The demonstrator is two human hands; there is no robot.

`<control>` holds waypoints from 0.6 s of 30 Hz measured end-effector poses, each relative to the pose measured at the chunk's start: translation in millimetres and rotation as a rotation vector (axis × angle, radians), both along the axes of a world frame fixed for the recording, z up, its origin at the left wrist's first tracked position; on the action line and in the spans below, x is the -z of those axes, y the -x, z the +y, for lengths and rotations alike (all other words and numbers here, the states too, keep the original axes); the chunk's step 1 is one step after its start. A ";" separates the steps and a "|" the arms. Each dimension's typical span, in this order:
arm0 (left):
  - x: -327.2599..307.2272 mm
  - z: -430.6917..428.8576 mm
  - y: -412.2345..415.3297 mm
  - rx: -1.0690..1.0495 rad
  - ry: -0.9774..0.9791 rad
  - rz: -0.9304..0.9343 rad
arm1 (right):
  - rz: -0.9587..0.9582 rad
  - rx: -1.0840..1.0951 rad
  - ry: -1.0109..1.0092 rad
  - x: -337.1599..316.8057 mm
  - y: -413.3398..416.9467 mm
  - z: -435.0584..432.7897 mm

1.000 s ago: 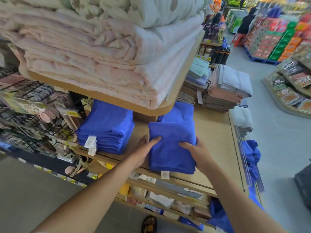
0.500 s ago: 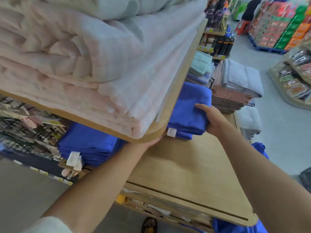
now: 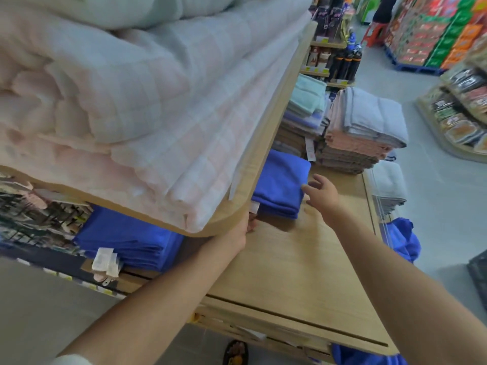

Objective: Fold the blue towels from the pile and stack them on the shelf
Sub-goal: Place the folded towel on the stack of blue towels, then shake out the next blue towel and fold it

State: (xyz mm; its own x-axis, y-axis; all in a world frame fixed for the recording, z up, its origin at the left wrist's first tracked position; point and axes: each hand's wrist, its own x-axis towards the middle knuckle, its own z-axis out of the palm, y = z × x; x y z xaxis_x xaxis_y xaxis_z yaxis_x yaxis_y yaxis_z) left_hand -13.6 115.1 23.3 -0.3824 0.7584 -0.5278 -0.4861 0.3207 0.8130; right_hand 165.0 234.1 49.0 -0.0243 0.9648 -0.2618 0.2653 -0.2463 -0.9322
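On the shelf [image 3: 303,272] at twelve o'clock, the blue towel [image 3: 280,185] looks placed. The right hand [image 3: 321,197] splays empty fingers; the left hand [image 3: 234,237] hides its own. Next, fetch another.

Right hand [image 3: 322,197], fingers spread, just beside folded blue towels [image 3: 280,185] on wooden shelf [image 3: 290,272]; left hand [image 3: 234,239] partly hidden.

Bright, even overhead shop light; the pale quilts [image 3: 131,88] looked washed out, nearly white on top. Upper shelf board [image 3: 266,143] threw soft shade over the blue towel stack [image 3: 126,238] beneath it. A faint shadow lay on the lower shelf [image 3: 303,272] under the right hand [image 3: 322,196], whose fingers were smeared by motion. Left-side rack [image 3: 39,214] was badly blurred. Wide lens bowed shelf edges and tilted the far aisle goods [image 3: 434,30], soft in focus.
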 end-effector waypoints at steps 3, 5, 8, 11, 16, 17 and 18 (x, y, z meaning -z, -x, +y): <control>-11.8 -18.5 -19.0 0.068 0.077 0.433 | -0.019 0.024 -0.054 -9.9 -36.2 -17.7; -11.6 -41.0 -40.0 0.280 -0.066 0.696 | -0.027 0.052 -0.110 -16.9 -69.1 -33.0; -2.9 -67.9 -76.6 0.684 -0.301 1.111 | -0.076 0.125 -0.157 -21.2 -123.6 -63.8; 22.9 -81.4 -113.2 0.931 -0.444 1.389 | -0.167 0.240 -0.131 -12.5 -177.8 -101.5; 49.1 -100.9 -152.5 1.104 -0.391 1.684 | -0.296 0.292 0.124 42.4 -244.0 -166.7; 49.6 -101.3 -153.8 1.092 -0.379 1.716 | -0.298 0.265 0.209 55.6 -251.0 -179.5; 48.9 -101.7 -154.8 1.078 -0.376 1.736 | -0.300 0.229 0.296 67.0 -254.7 -192.6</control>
